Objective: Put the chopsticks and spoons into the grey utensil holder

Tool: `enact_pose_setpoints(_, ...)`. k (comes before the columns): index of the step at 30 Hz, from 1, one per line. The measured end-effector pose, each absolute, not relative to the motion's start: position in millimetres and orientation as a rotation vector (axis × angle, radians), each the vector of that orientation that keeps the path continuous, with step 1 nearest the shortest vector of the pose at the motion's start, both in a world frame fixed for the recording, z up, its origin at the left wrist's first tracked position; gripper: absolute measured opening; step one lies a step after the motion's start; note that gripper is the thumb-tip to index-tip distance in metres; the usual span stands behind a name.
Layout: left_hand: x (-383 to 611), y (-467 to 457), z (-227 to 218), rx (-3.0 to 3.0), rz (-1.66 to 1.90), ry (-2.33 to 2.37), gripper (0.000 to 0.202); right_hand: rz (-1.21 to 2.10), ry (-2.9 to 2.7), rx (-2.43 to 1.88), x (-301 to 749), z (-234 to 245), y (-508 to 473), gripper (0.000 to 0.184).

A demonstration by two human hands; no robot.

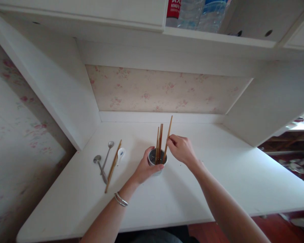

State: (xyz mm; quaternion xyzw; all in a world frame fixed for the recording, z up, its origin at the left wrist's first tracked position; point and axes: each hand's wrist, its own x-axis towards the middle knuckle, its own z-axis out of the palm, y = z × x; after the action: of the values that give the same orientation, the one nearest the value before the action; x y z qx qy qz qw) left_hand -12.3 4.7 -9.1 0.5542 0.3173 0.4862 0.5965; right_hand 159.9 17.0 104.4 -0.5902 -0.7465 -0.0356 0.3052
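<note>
My left hand (147,167) wraps round a round utensil holder (157,172) with a pale outside and a dark inside, standing on the white desk. Several wooden chopsticks (160,141) rise from the holder. Between the closed fingers of my right hand (180,147) is one wooden chopstick (170,126), tilted to the right, its lower end inside the holder. Left of the holder lie a white ceramic spoon (121,154), wooden chopsticks (113,166) side by side, and two metal spoons, one long and thin (107,156), the other with a thicker handle (101,169).
The white desk (192,195) has side panels left and right and a flowered back wall (157,88). Overhead runs a shelf (218,37) with plastic bottles (202,15). The desk's front edge is close to my body.
</note>
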Motion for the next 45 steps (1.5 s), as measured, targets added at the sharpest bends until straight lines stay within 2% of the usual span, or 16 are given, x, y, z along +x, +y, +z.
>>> enact_pose_setpoints(7,-10,5,-7,1.261,1.158,0.695,0.084,-0.11,-2.166,-1.709,152,79,14,0.029)
enact_pose_setpoints(17,-10,5,-10,1.285,1.144,0.727,0.085,0.024,-2.127,-1.68,154,72,11,0.03)
enact_pose_setpoints(22,-9,5,-8,1.251,1.142,0.743,0.09,0.455,-1.782,-1.488,158,47,4,0.033)
enact_pose_setpoints(27,-8,2,0,1.264,1.115,0.757,0.089,1.014,-1.435,-1.072,153,7,-13,0.057)
enact_pose_setpoints(32,-8,-3,3,1.388,1.123,0.831,0.09,1.298,-1.321,-0.84,148,-7,-24,0.067)
enact_pose_setpoints(38,-8,-3,-7,1.422,1.148,0.793,0.099,1.279,-1.305,-0.815,146,-8,-24,0.081)
enact_pose_setpoints(45,-5,-4,-10,1.373,1.159,0.832,0.106,1.28,-1.323,-0.818,147,-10,-26,0.066)
